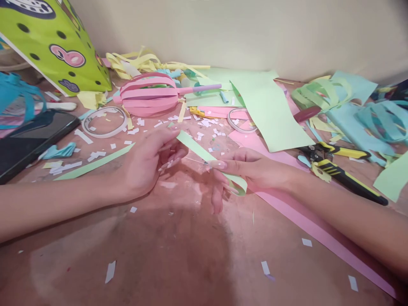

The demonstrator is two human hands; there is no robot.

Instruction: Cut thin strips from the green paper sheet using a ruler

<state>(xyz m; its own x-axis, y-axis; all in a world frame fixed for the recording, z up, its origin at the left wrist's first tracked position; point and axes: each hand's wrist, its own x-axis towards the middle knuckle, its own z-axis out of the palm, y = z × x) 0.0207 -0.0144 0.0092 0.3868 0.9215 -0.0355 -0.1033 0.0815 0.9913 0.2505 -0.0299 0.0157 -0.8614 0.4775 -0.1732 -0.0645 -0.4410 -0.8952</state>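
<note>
While pinched taut between left hand [149, 163] and right hand [247, 170], pale green paper strip [195, 148], lifted off table, below pink slatted paper lantern [149, 95].

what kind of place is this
Probably a home paper-craft table: both hands, left hand and right hand, pinch a light green paper strip, near a pink slatted paper lantern, clear tape rings and yellow-and-black scissors.

1. Your worn reddish-brown tabletop [178, 255] is strewn with small white paper scraps [110, 272].
2. A long pink paper sheet [318, 231] lies at your right.
3. Yellow-and-black-handled scissors [342, 170] rest beside it.
4. A black phone [30, 140] lies at your left.
</note>
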